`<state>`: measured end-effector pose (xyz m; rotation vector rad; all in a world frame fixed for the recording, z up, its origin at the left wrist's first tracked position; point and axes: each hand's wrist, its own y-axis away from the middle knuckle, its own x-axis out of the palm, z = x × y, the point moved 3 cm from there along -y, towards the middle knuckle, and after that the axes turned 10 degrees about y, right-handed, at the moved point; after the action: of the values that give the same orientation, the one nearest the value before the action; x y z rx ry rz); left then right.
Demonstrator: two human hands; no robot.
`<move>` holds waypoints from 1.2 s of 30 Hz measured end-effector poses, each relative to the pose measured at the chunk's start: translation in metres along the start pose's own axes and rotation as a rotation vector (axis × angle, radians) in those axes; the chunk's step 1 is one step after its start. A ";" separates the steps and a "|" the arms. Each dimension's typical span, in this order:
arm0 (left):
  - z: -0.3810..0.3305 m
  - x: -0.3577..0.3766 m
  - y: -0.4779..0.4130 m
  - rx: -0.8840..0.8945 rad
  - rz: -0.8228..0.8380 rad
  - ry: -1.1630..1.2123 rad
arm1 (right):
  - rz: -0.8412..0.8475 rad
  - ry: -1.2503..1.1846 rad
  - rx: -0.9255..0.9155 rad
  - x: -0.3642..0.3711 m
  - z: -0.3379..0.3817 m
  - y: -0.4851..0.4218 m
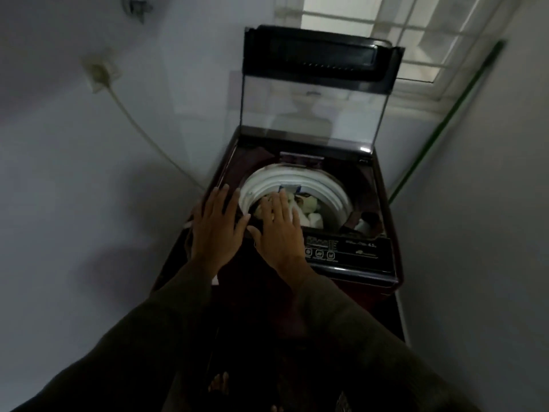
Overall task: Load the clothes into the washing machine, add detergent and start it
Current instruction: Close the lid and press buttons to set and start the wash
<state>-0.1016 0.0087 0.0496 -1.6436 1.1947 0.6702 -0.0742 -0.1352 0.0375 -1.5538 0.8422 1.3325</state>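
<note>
A dark maroon top-loading washing machine [383,275] stands in front of me with its glass lid [312,114] raised upright. Pale clothes [309,206] lie inside the white-rimmed drum [326,185]. My left hand [215,230] hovers flat with fingers spread over the machine's left front edge. My right hand [280,230] is spread flat over the drum's front rim, fingertips above the clothes. Neither hand holds anything. The control panel [344,251] with several buttons sits just right of my right hand.
A white wall runs on the left with a socket [99,72] and a cable [148,138] leading down to the machine. A green stick [445,120] leans in the right corner by a window [416,40]. Walls close in on both sides.
</note>
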 end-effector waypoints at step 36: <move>-0.100 0.029 -0.461 0.270 -0.124 -0.045 | -0.155 0.136 0.199 -0.123 -0.285 -0.356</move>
<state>0.3249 -0.0676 0.2385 -1.4542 1.0891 0.4445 0.3319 -0.2755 0.2335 -1.5311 0.8903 1.0096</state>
